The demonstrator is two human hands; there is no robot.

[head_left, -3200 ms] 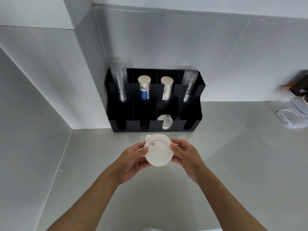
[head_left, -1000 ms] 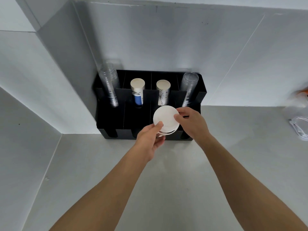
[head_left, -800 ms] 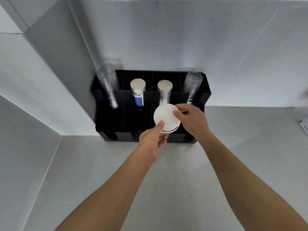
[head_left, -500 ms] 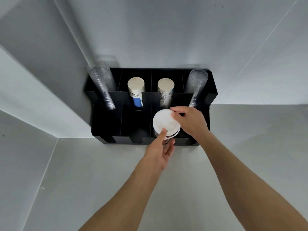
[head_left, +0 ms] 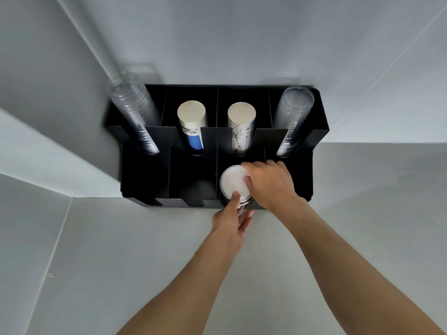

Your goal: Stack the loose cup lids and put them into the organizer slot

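Both hands grip the white lid stack (head_left: 232, 182) in the black organizer (head_left: 145, 170). The right hand (head_left: 271, 183) clamps its far edge. The left hand (head_left: 231, 224) pinches the near edge, thumb on top.

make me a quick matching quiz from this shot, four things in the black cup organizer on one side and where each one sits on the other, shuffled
Things:
1. white lid stack
2. blue-printed paper cups
3. black-sketch paper cups
4. right clear cup stack

Places:
A. back row, far right slot
B. front row, third slot from the left
C. back row, second slot from the left
D. back row, third slot from the left

Pairs: 1-B, 2-C, 3-D, 4-A
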